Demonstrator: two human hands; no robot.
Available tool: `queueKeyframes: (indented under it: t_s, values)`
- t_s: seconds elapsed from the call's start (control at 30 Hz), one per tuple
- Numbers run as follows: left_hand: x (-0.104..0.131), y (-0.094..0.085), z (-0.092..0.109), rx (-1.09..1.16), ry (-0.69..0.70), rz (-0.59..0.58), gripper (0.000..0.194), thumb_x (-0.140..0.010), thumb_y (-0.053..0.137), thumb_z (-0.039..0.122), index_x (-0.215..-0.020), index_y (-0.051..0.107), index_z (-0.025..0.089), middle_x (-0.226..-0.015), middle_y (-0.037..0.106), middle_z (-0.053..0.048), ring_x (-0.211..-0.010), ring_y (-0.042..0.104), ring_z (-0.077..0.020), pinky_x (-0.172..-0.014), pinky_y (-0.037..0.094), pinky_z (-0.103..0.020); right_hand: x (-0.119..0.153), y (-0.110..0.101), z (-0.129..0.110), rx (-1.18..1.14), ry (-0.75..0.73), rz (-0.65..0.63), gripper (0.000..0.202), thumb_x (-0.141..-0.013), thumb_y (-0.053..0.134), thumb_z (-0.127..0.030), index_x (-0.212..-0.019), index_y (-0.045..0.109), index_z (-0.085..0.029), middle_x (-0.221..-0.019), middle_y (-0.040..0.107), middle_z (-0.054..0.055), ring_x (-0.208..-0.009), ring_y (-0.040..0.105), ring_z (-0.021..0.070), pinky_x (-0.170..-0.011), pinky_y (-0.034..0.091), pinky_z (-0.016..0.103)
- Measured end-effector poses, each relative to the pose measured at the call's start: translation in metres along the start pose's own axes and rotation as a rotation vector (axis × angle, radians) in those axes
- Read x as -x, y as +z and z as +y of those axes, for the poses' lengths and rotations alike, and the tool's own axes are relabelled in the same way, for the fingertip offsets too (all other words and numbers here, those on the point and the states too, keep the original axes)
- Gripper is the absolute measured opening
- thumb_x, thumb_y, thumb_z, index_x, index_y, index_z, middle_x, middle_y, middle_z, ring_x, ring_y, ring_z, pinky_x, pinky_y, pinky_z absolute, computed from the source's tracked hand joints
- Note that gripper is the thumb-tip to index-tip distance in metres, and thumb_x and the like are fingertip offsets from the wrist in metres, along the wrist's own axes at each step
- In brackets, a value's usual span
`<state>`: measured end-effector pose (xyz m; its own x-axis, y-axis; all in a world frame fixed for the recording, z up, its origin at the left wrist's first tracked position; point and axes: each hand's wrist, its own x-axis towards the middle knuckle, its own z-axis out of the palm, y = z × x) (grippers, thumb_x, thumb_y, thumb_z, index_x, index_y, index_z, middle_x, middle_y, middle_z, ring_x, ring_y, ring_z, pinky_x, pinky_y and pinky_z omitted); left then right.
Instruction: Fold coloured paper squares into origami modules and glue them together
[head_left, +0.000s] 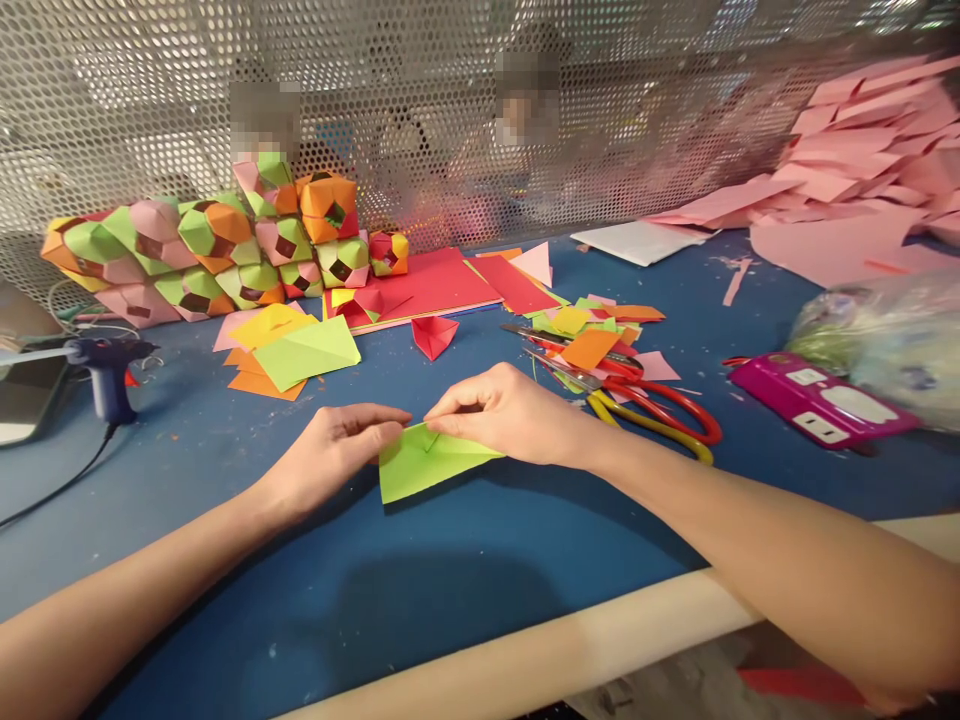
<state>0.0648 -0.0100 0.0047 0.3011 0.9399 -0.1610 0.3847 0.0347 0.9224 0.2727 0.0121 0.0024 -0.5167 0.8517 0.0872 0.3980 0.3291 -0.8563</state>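
A folded light green paper (420, 470) is held a little above the blue table, near the middle of the view. My left hand (334, 450) pinches its upper left corner between thumb and fingers. My right hand (510, 415) grips the upper edge, its thumb and index finger pressed together beside a small crease. Just beyond the hands lies a small folded red paper piece (434, 336). To the left are flat green (311, 352), yellow and orange sheets.
Scissors with red and yellow handles (660, 420) lie among paper scraps on the right, near a magenta power strip (821, 400). A glue gun (111, 378) stands left. Folded paper modules (217, 235) are stacked by the mesh (420, 60); pink sheets (862, 150) pile up back right.
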Motion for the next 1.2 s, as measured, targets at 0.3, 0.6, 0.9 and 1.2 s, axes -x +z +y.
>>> queueKeyframes:
  t_s: [0.3,0.6,0.9,1.2]
  values:
    - [0.004,0.009,-0.004,-0.249,0.145,-0.002,0.025,-0.081,0.055,0.039,-0.081,0.069,0.019,-0.073,0.067,0.0,-0.065,0.055,-0.0127,-0.056,0.043,-0.021,0.005,0.006,-0.006,0.087,-0.057,-0.035,0.019,-0.08,0.057,-0.025,-0.076,0.072,-0.014,-0.069,0.068,0.001,-0.062,0.055,0.0114,-0.052,0.039,0.022]
    - [0.007,0.013,-0.002,-0.25,0.201,0.113,0.018,-0.079,0.056,0.031,-0.073,0.065,0.017,-0.066,0.063,0.001,-0.061,0.051,-0.0099,-0.054,0.04,-0.019,0.004,0.006,-0.004,0.01,-0.024,-0.013,0.023,-0.079,0.059,-0.03,-0.089,0.072,-0.014,-0.072,0.068,0.002,-0.062,0.056,0.0114,-0.054,0.041,0.022]
    - [0.005,0.017,-0.005,-0.198,0.147,0.127,0.013,-0.076,0.056,0.028,-0.07,0.062,0.017,-0.063,0.059,0.001,-0.058,0.049,-0.0104,-0.052,0.038,-0.02,0.003,0.009,-0.002,0.046,-0.092,0.025,0.02,-0.078,0.059,-0.027,-0.088,0.072,-0.015,-0.073,0.069,0.001,-0.064,0.058,0.012,-0.056,0.043,0.022]
    - [0.004,0.018,-0.006,-0.065,0.078,0.106,0.016,-0.076,0.057,0.031,-0.076,0.065,0.017,-0.069,0.061,0.0,-0.062,0.051,-0.0118,-0.057,0.039,-0.022,0.002,0.012,-0.003,0.079,-0.13,0.057,0.016,-0.08,0.055,-0.021,-0.08,0.07,-0.015,-0.073,0.068,0.0,-0.065,0.057,0.0115,-0.059,0.042,0.022]
